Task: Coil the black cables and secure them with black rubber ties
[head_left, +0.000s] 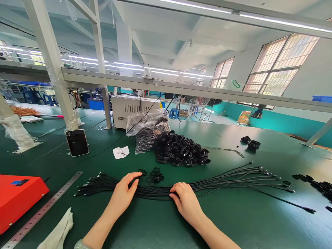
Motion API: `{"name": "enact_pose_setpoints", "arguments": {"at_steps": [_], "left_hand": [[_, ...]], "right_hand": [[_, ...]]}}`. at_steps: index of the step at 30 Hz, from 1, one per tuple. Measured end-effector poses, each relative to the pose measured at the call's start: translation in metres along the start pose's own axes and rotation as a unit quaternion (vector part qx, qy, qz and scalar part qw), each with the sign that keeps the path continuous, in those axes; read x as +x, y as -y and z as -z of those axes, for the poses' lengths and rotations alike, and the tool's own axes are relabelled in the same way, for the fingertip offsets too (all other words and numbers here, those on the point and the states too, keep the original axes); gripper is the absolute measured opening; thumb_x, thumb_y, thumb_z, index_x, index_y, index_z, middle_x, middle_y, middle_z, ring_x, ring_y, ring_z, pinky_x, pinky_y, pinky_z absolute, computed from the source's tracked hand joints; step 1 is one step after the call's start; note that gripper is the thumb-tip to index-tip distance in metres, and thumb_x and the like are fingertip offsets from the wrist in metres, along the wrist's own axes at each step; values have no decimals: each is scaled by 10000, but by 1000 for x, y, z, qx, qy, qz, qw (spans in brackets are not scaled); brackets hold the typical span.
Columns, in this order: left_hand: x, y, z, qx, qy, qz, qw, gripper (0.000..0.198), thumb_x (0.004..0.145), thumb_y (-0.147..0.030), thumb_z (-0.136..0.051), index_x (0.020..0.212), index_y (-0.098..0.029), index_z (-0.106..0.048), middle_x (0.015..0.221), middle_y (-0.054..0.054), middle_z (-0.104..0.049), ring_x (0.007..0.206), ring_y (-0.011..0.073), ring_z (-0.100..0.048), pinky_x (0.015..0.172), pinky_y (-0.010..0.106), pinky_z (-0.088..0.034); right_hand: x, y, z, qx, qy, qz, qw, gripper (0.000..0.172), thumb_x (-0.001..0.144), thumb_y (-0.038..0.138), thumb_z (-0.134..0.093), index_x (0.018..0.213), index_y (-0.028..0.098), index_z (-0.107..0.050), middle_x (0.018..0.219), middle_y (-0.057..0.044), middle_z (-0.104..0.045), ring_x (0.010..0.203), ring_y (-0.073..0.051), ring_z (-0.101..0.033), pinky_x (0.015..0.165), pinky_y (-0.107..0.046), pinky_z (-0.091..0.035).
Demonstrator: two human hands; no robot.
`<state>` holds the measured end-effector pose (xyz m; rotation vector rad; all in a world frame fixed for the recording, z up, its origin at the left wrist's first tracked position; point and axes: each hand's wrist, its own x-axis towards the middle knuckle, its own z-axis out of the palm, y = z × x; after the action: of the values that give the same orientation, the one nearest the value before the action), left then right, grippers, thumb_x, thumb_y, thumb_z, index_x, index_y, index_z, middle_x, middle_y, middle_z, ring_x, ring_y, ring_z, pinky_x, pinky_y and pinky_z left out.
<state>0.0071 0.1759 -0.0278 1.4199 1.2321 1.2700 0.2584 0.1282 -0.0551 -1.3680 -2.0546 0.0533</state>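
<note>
A bundle of thin black cables (155, 192) with metal-tipped ends lies across the green table, its ends fanned out on both sides. My left hand (123, 192) rests over the bundle's left part, thumb and index finger apart, the index fingertip by a small black ring (142, 172). Several more black rings and loops (156, 175) lie just behind the cables. Farther right, my right hand (187, 202) has its fingers curled over the bundle, with thumb and fingertips closed around some of the cables.
Behind the cables sits a heap of coiled black cables (181, 148) beside a clear plastic bag (151, 133). A phone (77, 142) leans on a post. To the left are a steel ruler (44, 209), a red box (20, 200) and a pale cloth (58, 231). More black pieces (321, 188) lie at far right.
</note>
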Motion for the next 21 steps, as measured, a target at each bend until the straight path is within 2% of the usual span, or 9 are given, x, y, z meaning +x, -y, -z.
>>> {"name": "enact_pose_setpoints", "arguments": {"at_steps": [3,6,9,12,15,18,20,21], "left_hand": [[-1,4,0,70,39,-38,996,181,690,-229,-756,854,-304,-777,1030,49,-743,1225,308,-524,1165,442,-164],[0,8,4,126,60,-70,988,165,700,-250,-750,838,-336,-779,964,30,-760,1152,303,-571,1171,470,-79],[4,10,10,166,49,-102,980,151,713,-252,-735,816,-356,-774,916,16,-764,1060,293,-611,1166,482,-65],[10,7,18,194,10,-136,971,178,751,-257,-693,878,-361,-762,1036,24,-749,1152,295,-570,1164,478,-64],[13,-4,27,223,-26,-176,959,225,788,-268,-651,981,-351,-734,1140,37,-716,1195,287,-551,1164,445,-113],[8,-21,39,252,-61,-217,941,207,844,-313,-569,1010,-310,-693,1055,59,-713,1065,280,-615,1116,418,-257],[0,-33,50,266,-81,-242,929,220,880,-365,-498,1028,-287,-640,989,68,-675,966,279,-628,1006,412,-391],[-4,-38,56,277,-104,-260,919,232,896,-385,-460,1049,-285,-604,956,62,-641,915,270,-625,950,411,-429]], "right_hand": [[-2,2,5,63,-14,-27,998,128,909,181,-485,826,223,-572,914,-58,-654,858,-224,-607,792,-375,-464],[-1,4,13,112,-69,-63,989,150,940,252,-441,858,227,-565,892,-69,-651,845,-226,-612,781,-369,-476],[1,5,20,126,-148,-75,978,168,949,302,-425,916,229,-573,887,-78,-644,839,-230,-610,774,-367,-483],[3,3,27,126,-230,-77,962,175,951,329,-419,930,233,-563,867,-69,-629,809,-221,-604,752,-356,-485],[5,2,41,124,-283,-89,947,196,960,359,-393,937,234,-542,844,-61,-605,760,-208,-589,721,-346,-481],[8,4,65,117,-311,-90,939,220,963,391,-382,958,238,-540,853,-63,-596,755,-206,-580,713,-345,-473],[9,6,81,116,-299,-78,944,231,957,407,-399,962,242,-560,855,-62,-605,754,-203,-582,709,-336,-469],[8,7,87,117,-273,-72,952,231,951,414,-419,969,242,-572,858,-61,-613,751,-198,-585,704,-326,-468]]}}
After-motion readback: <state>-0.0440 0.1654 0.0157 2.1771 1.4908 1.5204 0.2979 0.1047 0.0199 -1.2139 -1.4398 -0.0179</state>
